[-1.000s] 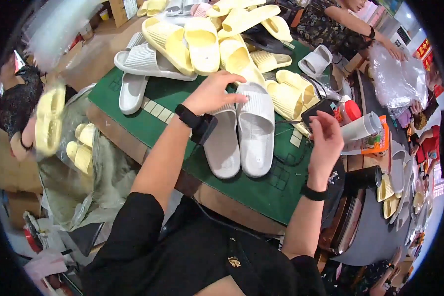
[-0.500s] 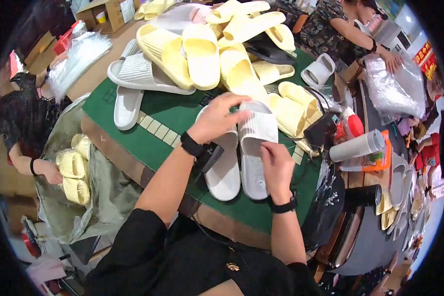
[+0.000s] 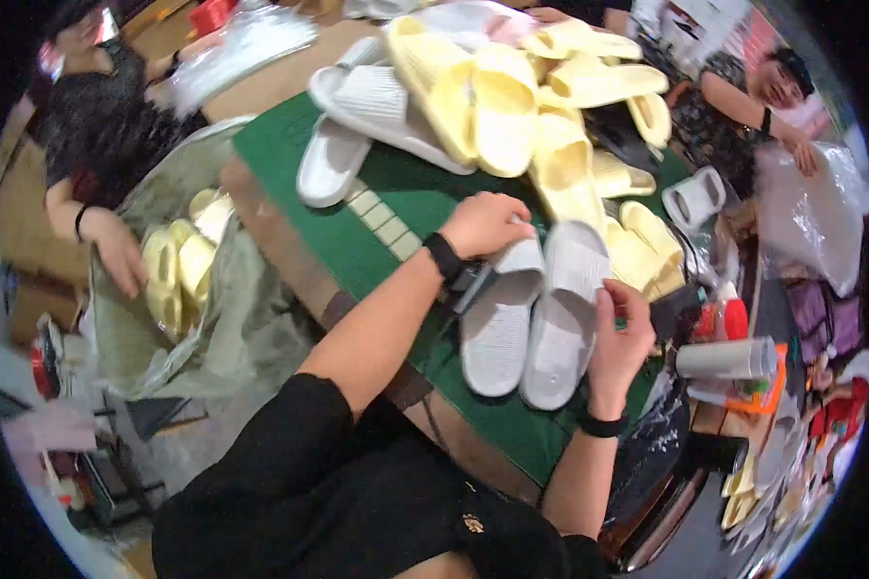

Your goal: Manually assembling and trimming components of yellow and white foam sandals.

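Two light grey slide sandals lie side by side, soles up, on the green mat (image 3: 377, 246) in front of me. My left hand (image 3: 488, 224) rests closed over the top end of the left grey sandal (image 3: 497, 323). My right hand (image 3: 620, 323) grips the right edge of the right grey sandal (image 3: 562, 318), thumb on its sole. Behind them is a heap of pale yellow sandals (image 3: 512, 106) and white ones (image 3: 357, 116).
At my left a person's hand (image 3: 121, 253) reaches into a large clear bag (image 3: 179, 318) holding yellow sandals. Another person (image 3: 763, 96) sits at the far right handling a clear plastic bag (image 3: 811, 217). A paper cup (image 3: 724, 359) and a red-capped bottle (image 3: 729, 318) lie at the right.
My right hand has come in from the right and taken hold of the right grey sandal. My left hand stays on the pair. The view has swung right.
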Motion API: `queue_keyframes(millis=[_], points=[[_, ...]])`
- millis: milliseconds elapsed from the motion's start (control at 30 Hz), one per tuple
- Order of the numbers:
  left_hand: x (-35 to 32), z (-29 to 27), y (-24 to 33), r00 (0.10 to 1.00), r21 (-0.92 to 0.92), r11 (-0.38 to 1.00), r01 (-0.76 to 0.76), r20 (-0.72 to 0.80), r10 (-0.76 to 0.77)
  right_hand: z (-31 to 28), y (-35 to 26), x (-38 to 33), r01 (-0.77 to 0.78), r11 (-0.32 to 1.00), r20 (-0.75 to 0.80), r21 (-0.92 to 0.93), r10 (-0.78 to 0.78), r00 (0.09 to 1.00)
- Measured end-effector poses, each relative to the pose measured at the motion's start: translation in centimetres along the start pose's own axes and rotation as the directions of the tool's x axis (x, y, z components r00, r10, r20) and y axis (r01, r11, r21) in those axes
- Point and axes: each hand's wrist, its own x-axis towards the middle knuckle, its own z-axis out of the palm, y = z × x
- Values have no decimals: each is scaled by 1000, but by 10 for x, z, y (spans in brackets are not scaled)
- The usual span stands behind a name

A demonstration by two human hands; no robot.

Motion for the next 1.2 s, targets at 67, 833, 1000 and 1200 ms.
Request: queue_keyframes(millis=[67,833,1000,1200], points=[[-3,7,10,997,-9,999,42,69,-41,3,-1,12,-13,998,35,-57,15,999],[-8,44,45,928,-80,991,-110,349,131,31,47,27,-62,994,374,-88,91,923],[15,51,51,901,-35,985,-168,400,168,32,51,25,-39,993,279,-108,68,958],[23,55,56,946,116,970,-215,273,177,27,44,22,-36,997,121,-69,44,992]])
